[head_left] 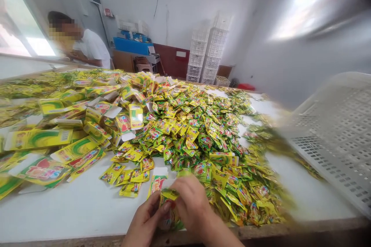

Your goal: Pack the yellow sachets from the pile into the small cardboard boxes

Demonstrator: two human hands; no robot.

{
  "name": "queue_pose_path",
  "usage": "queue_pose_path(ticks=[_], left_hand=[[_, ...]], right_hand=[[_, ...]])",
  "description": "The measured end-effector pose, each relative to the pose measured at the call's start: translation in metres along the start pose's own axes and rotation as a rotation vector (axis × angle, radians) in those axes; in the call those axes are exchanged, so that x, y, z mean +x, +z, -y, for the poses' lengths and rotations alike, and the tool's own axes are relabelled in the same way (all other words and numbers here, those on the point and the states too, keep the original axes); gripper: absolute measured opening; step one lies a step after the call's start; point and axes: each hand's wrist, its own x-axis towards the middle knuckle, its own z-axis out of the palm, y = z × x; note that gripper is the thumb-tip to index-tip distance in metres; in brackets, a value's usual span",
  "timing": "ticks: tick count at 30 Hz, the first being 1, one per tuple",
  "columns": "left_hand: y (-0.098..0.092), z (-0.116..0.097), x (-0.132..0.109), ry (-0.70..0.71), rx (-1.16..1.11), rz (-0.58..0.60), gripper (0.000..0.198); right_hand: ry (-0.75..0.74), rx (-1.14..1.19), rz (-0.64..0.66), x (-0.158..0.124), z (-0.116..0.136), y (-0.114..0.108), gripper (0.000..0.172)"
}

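Left hand [145, 220]: one, at the near table edge, low in the centre; fingers and thumb closed on the bunch of sachets, the thumb pressed against its left side.
Right hand [193, 204]: one, just right of the left hand; fingers curled over the same bunch from the right, gripping it.
Bunch of sachets [169, 195]: one small bunch, yellow and green, clamped between the two hands just above the near edge of the table; the number of sachets in it cannot be told.
Table [72, 208]: one, white top with a worn wooden front edge.
Small carton [156, 181]: one, lying flat on the table just beyond the left hand, white flap pointing away.
Loose sachets [127, 179]: about half a dozen, lying singly on the table left of the carton and apart from the main heap.
Heap of sachets [197, 131]: one broad heap, too many to count, filling the centre of the table and spilling toward the right front corner.
Flat cartons [37, 139]: well over a dozen, unfolded, strewn over the left side and touching the heap.
White crate [339, 131]: one, perforated plastic, tilted at the right edge, blurred.
Co-worker [92, 46]: one person in a white top, at the far left end of the table.
Blue box [130, 45]: one, on a bench against the back wall.
Stacked crates [208, 50]: two white columns side by side by the back wall, the right one taller.
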Motion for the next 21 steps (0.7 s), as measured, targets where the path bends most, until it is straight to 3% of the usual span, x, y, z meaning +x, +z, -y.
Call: queue_pose_path(ticks=[4,10,15,18,21], left_hand=[[0.001,0.003,0.0,0.011,0.092,0.018,0.031],[0.002,0.006,-0.004,0.029,0.049,-0.003,0.029],[0.006,0.001,-0.008,0.107,-0.138,0.141,0.031],[0.006,0.0,-0.009,0.085,-0.289,0.153,0.032],[0.005,-0.004,-0.01,0.103,-0.222,0.119,0.027]], right_hand=[[0.286,-0.04,0.019,-0.002,0.008,0.0,0.022],[0.366,-0.1,0.121,0.015,0.028,-0.01,0.016],[0.192,0.004,0.457,0.022,0.028,-0.029,0.031],[0.212,-0.024,0.431,0.022,0.02,-0.028,0.039],[0.153,-0.08,0.366,0.022,0.015,-0.019,0.019]])
